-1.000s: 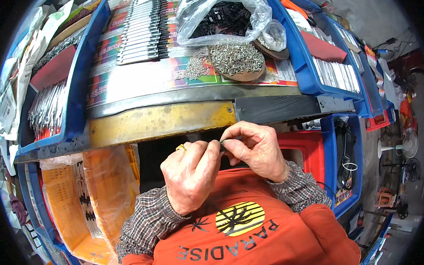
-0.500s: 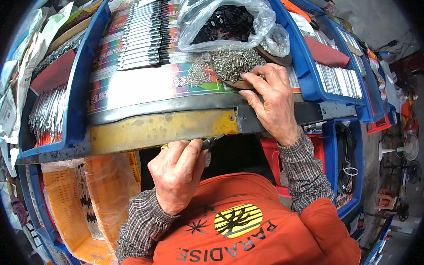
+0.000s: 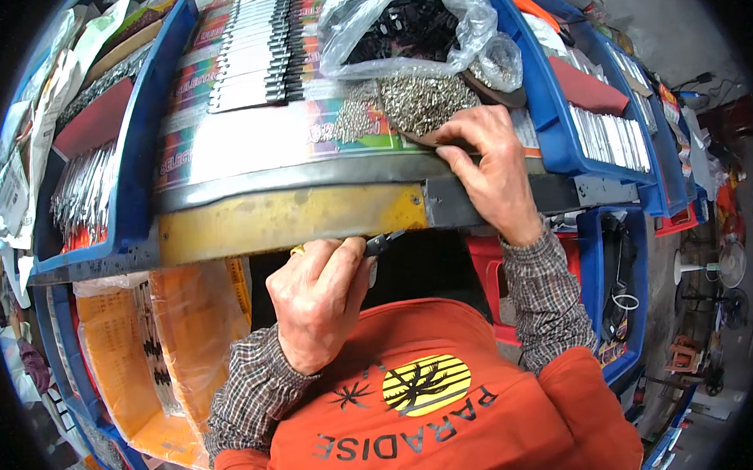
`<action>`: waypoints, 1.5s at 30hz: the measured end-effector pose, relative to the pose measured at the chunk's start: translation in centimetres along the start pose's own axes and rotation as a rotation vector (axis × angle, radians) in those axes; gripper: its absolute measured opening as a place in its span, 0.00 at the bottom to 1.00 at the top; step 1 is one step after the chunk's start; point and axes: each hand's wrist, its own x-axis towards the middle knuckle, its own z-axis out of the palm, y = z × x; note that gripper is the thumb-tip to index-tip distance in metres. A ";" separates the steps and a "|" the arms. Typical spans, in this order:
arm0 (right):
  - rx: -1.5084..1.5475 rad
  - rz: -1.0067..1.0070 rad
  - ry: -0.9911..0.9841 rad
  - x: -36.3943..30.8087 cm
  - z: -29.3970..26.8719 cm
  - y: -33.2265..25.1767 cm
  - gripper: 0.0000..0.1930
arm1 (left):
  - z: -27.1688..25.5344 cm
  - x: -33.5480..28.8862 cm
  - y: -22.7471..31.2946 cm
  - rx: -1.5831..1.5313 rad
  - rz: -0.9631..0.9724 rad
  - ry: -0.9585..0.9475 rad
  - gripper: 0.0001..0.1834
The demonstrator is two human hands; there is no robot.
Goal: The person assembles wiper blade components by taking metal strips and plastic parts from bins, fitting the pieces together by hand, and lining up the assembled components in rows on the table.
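Near the table's front edge, my left hand (image 3: 316, 301) is closed around a small black piece (image 3: 383, 242) that sticks out past the fingertips. Something silvery shows under those fingers, mostly hidden. My right hand (image 3: 498, 169) is bent at the near rim of a shallow brown dish (image 3: 423, 137) heaped with tiny silvery metal pins (image 3: 428, 103). Its thumb and forefinger are drawn together; what lies between them, if anything, is too small to make out. More loose metal pins (image 3: 356, 118) lie on the table left of the dish.
Behind the dish sits a clear plastic bag of black parts (image 3: 405, 32), with a row of flat metal strips (image 3: 255, 51) to its left. Blue bins (image 3: 141, 144) of metal pieces flank the table. Below it stands an orange plastic-lined crate (image 3: 201, 343).
My right hand's fingers have drawn slightly back from the pin heap toward the dish's near rim. My left hand keeps its grip on the black piece. The whole view has shifted a little.
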 end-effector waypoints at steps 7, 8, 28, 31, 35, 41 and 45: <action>0.141 0.082 0.025 -0.2 -0.3 0.0 0.04 | -0.1 -0.1 0.4 -0.035 -0.022 0.007 0.12; 0.147 0.058 0.020 -0.3 -0.4 -0.3 0.05 | -0.2 -0.1 0.5 -0.059 -0.053 -0.010 0.10; 0.301 -0.185 -0.111 -4.6 -0.2 -7.7 0.11 | 0.5 -0.9 2.0 -0.004 0.015 -0.056 0.09; 0.341 -0.179 -0.121 -4.8 0.1 -7.6 0.10 | 0.6 -1.2 1.9 -0.022 0.011 -0.057 0.10; 0.493 -0.095 -0.145 -5.0 0.0 -7.1 0.10 | 0.4 -1.3 2.0 -0.076 -0.011 -0.074 0.11; 0.431 -0.038 -0.158 -5.5 -0.6 -6.8 0.06 | -0.1 -1.2 2.0 -0.192 -0.158 -0.128 0.10; 0.366 -0.093 -0.137 -5.8 -0.5 -7.0 0.08 | -0.1 -1.2 1.9 -0.172 -0.141 -0.139 0.10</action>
